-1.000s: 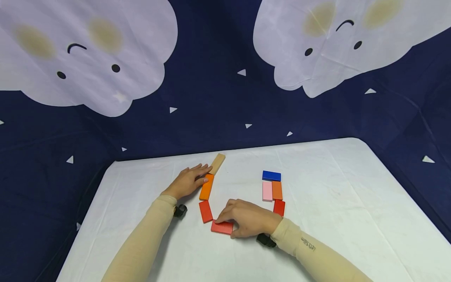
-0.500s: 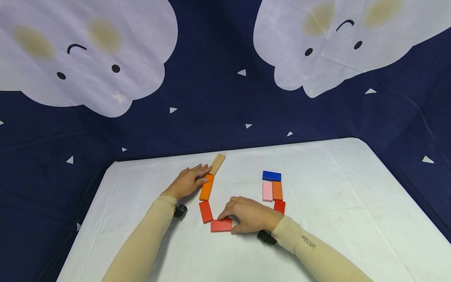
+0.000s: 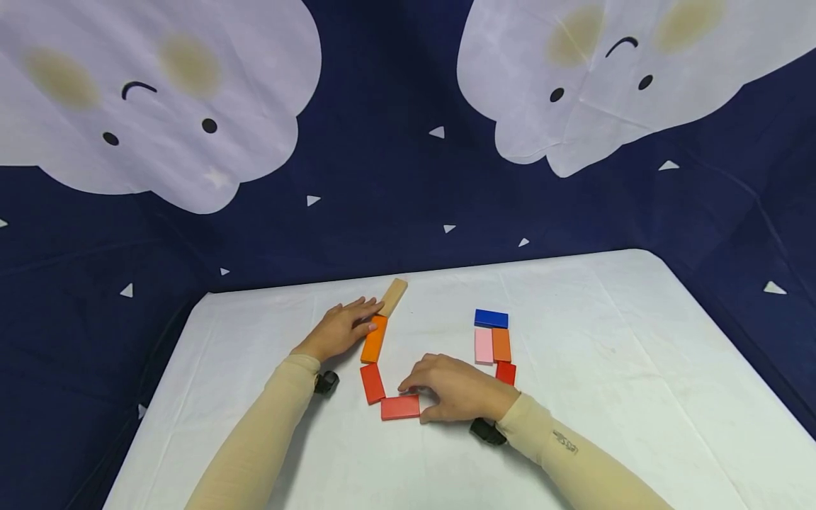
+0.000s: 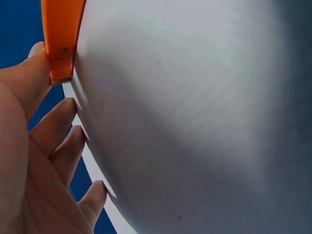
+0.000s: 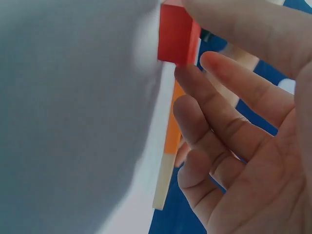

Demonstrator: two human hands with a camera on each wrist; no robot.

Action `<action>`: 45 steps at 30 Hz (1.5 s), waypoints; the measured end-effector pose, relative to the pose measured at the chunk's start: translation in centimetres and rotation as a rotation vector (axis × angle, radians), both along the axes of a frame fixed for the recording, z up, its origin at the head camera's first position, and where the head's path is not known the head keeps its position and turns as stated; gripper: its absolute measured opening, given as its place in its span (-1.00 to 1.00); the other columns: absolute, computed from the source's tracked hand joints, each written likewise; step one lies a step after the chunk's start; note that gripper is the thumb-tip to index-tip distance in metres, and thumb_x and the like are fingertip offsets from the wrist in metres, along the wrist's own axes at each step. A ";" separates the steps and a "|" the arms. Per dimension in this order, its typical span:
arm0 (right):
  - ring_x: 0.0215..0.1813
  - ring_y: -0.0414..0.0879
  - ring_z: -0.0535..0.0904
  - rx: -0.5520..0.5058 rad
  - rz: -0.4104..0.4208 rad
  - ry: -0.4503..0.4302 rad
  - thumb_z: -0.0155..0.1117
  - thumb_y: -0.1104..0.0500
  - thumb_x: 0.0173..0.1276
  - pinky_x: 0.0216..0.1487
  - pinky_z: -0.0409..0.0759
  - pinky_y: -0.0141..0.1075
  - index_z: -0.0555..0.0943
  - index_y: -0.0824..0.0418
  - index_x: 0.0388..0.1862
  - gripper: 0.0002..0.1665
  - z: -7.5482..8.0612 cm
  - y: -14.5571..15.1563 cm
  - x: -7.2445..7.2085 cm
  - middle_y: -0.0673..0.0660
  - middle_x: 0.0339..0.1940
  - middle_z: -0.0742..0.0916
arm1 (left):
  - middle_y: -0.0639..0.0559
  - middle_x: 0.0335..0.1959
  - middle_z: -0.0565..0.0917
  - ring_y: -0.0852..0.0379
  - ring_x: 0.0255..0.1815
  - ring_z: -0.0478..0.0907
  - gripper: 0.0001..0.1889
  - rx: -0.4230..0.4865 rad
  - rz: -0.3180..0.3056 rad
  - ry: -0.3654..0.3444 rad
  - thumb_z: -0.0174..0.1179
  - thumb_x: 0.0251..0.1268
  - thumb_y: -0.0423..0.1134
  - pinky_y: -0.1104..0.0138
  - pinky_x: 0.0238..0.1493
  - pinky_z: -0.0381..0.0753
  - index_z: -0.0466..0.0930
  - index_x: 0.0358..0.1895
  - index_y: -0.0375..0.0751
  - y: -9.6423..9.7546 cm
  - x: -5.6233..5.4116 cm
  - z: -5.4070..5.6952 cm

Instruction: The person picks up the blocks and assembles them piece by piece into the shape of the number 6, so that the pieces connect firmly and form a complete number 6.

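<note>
In the head view my left hand (image 3: 338,327) lies palm down with fingers extended, at the left side of an orange block (image 3: 373,340) and a plain wooden block (image 3: 394,296). Its thumb touches the orange block (image 4: 62,34) in the left wrist view. My right hand (image 3: 455,388) hovers low round the right end of a red block (image 3: 400,407), fingers loosely bent. The thumb is at that block's right end, while the index finger stands off its far edge. In the right wrist view, the red block (image 5: 175,34) is partly hidden by the thumb. Another red block (image 3: 372,383) almost touches its left end.
To the right lie a blue block (image 3: 491,318), a pink block (image 3: 484,346), a brown-orange block (image 3: 501,345) and a red block (image 3: 506,373) partly hidden by the right wrist. All lie flat on a white table (image 3: 605,368) before a dark blue cloth (image 3: 382,156).
The red block under my right hand has straightened and shifted slightly away from me. The right index finger has lifted off it, moving back and right. The left hand has stayed put.
</note>
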State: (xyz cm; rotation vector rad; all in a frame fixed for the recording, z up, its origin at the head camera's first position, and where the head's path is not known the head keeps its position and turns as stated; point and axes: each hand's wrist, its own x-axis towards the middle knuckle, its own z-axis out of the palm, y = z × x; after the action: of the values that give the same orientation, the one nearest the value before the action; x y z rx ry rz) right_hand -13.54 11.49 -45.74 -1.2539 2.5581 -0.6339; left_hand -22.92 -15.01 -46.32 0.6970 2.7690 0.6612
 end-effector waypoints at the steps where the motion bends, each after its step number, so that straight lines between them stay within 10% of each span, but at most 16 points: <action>1: 0.07 -0.25 0.54 -0.009 -0.013 -0.006 0.56 0.05 0.17 0.22 0.52 -0.33 0.70 0.02 0.16 -0.47 0.0 0.3 0.1 -0.18 -0.01 0.71 | -0.01 0.52 0.32 -0.07 0.59 0.11 -0.45 0.001 0.001 0.000 0.08 0.54 -0.03 -0.18 0.54 -0.05 0.33 0.52 0.01 0.0 0.0 0.0; 18: 0.14 -0.20 0.55 -0.135 -0.228 -0.016 0.57 0.06 0.19 0.21 0.56 -0.16 0.60 0.13 0.27 -0.34 1.9 7.9 1.8 -0.09 0.09 0.70 | 0.01 0.53 0.29 -0.04 0.60 0.08 -0.46 -0.002 0.013 -0.021 0.05 0.56 -0.02 -0.15 0.55 -0.08 0.32 0.52 0.02 0.0 0.0 -0.2; 45: 0.03 0.00 0.58 -0.170 -0.687 0.066 0.61 0.07 0.10 0.10 0.55 0.03 0.51 0.30 0.31 -0.18 -0.1 12.2 4.3 0.06 -0.01 0.71 | -0.04 0.53 0.31 -0.09 0.59 0.10 -0.46 0.002 0.001 -0.006 0.07 0.55 -0.05 -0.18 0.54 -0.06 0.32 0.52 -0.01 0.0 0.0 0.0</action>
State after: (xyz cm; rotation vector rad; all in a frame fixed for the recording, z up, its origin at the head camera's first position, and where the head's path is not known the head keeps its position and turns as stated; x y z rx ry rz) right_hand -9.25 23.70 -45.87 -0.3960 3.0336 -0.9572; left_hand -22.89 -15.05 -46.34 0.6927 2.7644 0.6660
